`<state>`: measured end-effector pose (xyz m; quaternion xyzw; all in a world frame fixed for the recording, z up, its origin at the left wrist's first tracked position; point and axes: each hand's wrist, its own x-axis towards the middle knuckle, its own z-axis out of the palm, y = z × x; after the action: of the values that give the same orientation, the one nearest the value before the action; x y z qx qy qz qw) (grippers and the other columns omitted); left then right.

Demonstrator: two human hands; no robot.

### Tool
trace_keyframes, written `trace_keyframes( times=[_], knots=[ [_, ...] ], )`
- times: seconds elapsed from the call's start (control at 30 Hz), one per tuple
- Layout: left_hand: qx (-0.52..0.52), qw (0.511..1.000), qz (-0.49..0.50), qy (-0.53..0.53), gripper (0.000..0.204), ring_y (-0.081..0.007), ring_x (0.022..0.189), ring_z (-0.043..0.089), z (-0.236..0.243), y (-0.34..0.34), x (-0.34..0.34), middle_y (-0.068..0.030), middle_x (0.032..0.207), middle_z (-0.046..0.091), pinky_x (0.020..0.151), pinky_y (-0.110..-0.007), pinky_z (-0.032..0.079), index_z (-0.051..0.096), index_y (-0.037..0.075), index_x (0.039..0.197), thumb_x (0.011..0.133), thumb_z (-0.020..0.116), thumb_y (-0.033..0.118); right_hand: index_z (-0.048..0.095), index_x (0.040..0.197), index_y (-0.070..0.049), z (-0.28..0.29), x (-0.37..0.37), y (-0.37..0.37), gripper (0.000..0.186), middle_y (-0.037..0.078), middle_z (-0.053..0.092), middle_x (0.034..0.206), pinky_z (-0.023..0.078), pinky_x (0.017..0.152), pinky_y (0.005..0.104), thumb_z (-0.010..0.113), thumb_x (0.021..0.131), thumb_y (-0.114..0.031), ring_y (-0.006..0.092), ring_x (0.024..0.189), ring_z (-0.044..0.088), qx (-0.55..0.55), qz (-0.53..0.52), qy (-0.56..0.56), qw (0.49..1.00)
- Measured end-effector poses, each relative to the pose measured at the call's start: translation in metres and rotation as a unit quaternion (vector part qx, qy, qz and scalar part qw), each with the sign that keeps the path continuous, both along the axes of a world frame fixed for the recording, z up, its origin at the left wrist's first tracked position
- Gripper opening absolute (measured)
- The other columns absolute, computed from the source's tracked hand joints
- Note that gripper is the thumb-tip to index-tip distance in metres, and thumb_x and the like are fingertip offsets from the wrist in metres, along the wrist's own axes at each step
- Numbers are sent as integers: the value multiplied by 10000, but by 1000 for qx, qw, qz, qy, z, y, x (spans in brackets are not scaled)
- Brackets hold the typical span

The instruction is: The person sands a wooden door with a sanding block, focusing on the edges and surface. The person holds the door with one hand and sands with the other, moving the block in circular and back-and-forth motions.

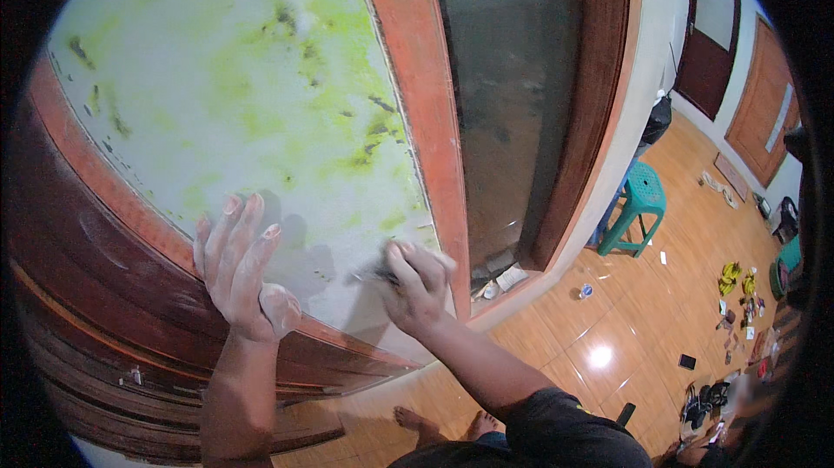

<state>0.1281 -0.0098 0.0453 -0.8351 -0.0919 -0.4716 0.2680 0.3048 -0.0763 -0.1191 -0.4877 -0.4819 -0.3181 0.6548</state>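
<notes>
Both hands work the pale, green-stained panel (261, 94): left hand (239, 268) lies flat, fingers spread, at its lower wooden frame (104, 294); right hand (417, 285) clenches a small dark sanding piece (382, 273) pressed against the panel's lower right corner. Beyond, a green stool (638, 207) stands on the floor (556, 329).

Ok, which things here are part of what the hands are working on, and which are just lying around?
In use:
- left hand, flat on the panel
- right hand, pressing a small dark pad
- pale green-stained panel
- wooden frame

Lying about:
- green stool
- yellow items on the floor
- small clutter near them
- scraps on the sill
</notes>
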Motion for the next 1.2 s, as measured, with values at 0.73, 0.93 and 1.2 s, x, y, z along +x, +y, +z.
trace_keyframes(
  times=[0.73, 0.93, 1.2],
  knots=[
    [14, 976, -191, -103, 906, -438, 1248, 617, -6, 20, 5, -312, 1299, 650, 1109, -548, 464, 522, -45, 1399, 1063, 82, 672, 720, 1240, -80, 16, -16, 0, 525, 67, 687, 1247, 439, 975, 370, 873, 740, -127, 245, 1125, 605, -25, 20, -51, 998],
    [10, 968, -208, -139, 904, -444, 1181, 638, -4, 19, 3, -302, 1243, 677, 1060, -559, 503, 523, -42, 1369, 1057, 76, 679, 715, 1315, -124, 105, -30, 31, 567, 24, 667, 1352, 409, 989, 379, 849, 771, -214, 222, 1187, 581, -45, 34, -50, 997],
    [7, 954, -281, -103, 905, -466, 1269, 592, -2, 22, 0, -357, 1310, 621, 1110, -555, 466, 490, -91, 1418, 1073, 106, 652, 710, 1260, -71, -1, -22, -14, 572, 69, 696, 1228, 466, 971, 367, 888, 729, -186, 267, 1106, 622, -70, -48, -28, 996]
  ],
)
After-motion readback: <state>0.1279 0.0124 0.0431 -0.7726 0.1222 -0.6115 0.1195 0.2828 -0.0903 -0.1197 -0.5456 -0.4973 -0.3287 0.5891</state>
